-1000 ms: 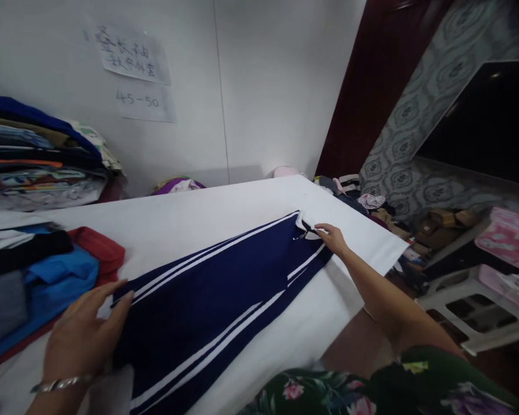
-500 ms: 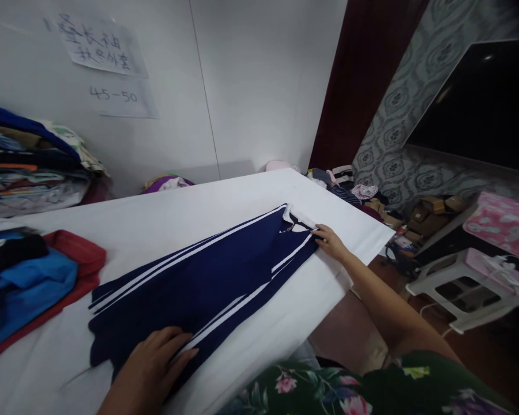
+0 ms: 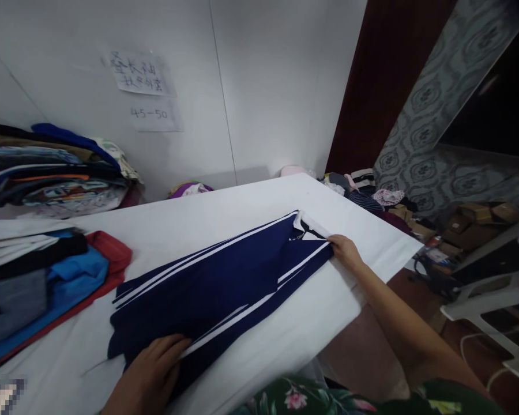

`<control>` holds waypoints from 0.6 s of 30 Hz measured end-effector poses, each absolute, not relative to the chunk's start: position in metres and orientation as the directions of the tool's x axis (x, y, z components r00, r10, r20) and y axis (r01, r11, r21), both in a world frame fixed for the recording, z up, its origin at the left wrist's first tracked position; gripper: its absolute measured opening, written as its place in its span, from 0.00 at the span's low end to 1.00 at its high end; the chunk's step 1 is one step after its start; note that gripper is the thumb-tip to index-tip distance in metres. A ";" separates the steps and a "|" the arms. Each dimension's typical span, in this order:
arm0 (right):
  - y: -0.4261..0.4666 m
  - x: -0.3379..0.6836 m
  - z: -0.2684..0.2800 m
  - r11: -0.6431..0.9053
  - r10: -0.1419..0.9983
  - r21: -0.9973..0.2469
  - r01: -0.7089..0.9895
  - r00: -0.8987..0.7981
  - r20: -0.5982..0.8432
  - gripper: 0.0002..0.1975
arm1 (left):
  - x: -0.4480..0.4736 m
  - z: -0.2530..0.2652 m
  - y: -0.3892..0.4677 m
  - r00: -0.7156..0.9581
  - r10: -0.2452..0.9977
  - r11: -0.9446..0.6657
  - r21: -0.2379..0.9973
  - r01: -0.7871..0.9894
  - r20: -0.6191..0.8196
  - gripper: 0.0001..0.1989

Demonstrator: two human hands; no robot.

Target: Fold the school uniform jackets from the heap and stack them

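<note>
A navy jacket [image 3: 225, 276] with white stripes lies flat on the white table, folded lengthwise, its collar end pointing to the far right. The white collar and a bit of zipper show there. My right hand [image 3: 345, 251] is closed on the jacket's edge beside the collar, thumb and fingers pinching the cloth. At the lower left, my left hand [image 3: 153, 369] holds the striped edge near the other end, its fingers curled into the fabric. Part of the jacket's near end is hidden behind this hand.
Crumpled red, blue, black and grey clothes [image 3: 75, 271] lie at the table's left. Behind them rises a stack of folded garments [image 3: 56, 173]. The white table [image 3: 367, 230] ends at the right, near a white stool [image 3: 493, 300], boxes [image 3: 476, 213] and piled clothes [image 3: 365, 199].
The view has turned left, so everything sits farther right in the picture. My right hand lifts the jacket's collar edge slightly; my left fingers have curled in more on the striped edge.
</note>
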State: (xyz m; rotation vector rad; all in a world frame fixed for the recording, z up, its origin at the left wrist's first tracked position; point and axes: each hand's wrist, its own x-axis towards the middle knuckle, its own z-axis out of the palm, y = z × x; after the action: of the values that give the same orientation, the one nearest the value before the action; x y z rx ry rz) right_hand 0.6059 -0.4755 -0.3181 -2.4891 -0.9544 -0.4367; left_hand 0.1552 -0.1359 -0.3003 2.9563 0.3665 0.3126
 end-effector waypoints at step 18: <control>-0.334 0.562 -0.290 -0.710 0.616 -0.332 0.621 0.776 0.134 0.20 | 0.172 -0.298 -0.111 0.808 0.527 -0.846 0.072 0.528 0.263 0.22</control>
State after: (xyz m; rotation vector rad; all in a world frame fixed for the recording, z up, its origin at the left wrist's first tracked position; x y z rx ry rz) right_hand 0.5622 -0.3341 -0.2903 -2.6105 -0.9444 -0.0185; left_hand 0.1716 -0.1106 -0.2977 2.9917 0.8721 0.4335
